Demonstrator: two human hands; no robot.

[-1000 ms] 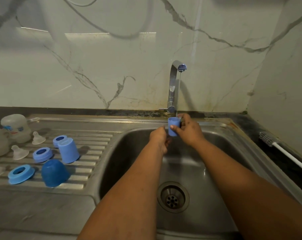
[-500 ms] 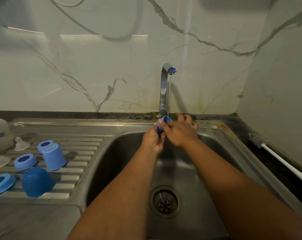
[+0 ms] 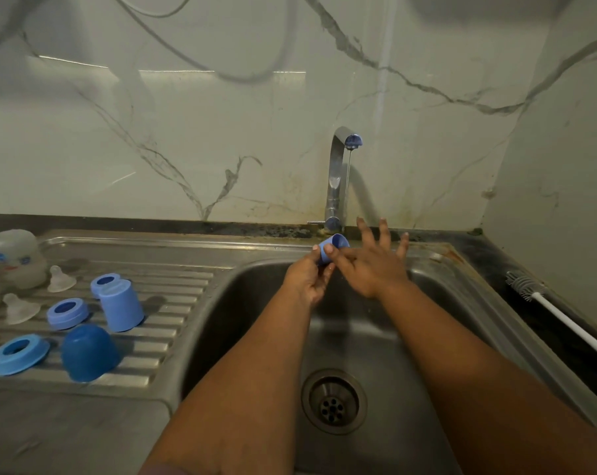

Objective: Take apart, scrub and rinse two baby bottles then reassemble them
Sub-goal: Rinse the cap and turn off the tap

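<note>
**Under the tap, a small blue cap gets its rinse**

Over the steel sink (image 3: 461, 303), at the back rim below the tap (image 3: 336, 173), both hands met around one small piece. On the ribbed drainboard (image 3: 173, 323) to the left lay the rest of the parts, well apart from the hands: a cloudy bottle (image 3: 14, 258), a tall light-blue cap (image 3: 120, 308), a dark-blue dome cap (image 3: 88, 353), three blue rings and two clear teats. A bottle brush (image 3: 561, 317) rested on the dark desk at the right.

Left hand (image 3: 307, 279) gripped the small blue cap (image 3: 333, 250), its fingers curled round the lower part, thumb across the front. The cap lay tilted, its open mouth pointing up and to the right, toward the thin stream of water. Right hand (image 3: 372, 265) sat just beside it, fingers spread and straight, holding nothing, one finger seemingly touching the cap's side.

Judged from this, the rinse turned on the mouth: it faced the right hand, which was nearer to rub inside it
</note>
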